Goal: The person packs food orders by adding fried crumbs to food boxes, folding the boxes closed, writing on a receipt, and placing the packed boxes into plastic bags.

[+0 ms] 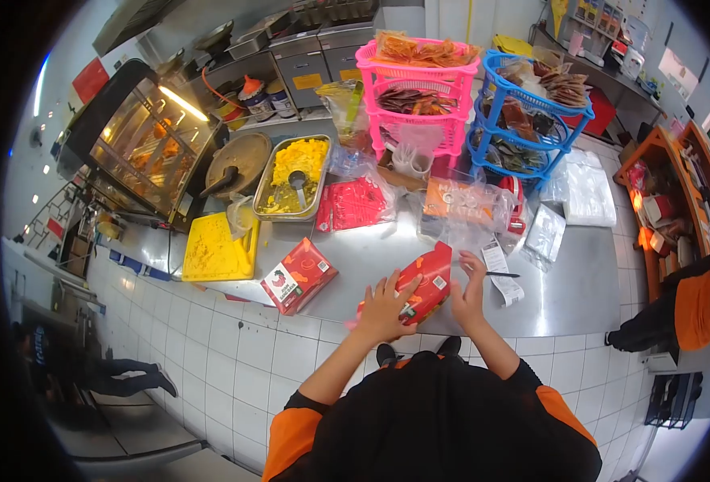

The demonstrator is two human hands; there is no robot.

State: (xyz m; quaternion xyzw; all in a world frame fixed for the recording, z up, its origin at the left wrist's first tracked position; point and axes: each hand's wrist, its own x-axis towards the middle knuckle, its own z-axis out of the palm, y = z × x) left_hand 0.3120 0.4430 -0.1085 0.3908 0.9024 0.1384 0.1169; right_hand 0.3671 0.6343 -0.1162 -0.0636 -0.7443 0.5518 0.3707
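Note:
A red printed box lies at the near edge of the steel table, in front of the person's body. My left hand rests on the box's left side with its fingers spread. Beside the right end of the box is my right hand, its fingers apart and slightly curled, the fingertips near the box's upper corner. Whether they touch it is unclear. A second red box, with a white label panel, sits closed to the left.
Behind are a yellow board, a tray of yellow food, red packets, pink baskets and blue baskets. A receipt and pen lie right. Other people stand at far left and right.

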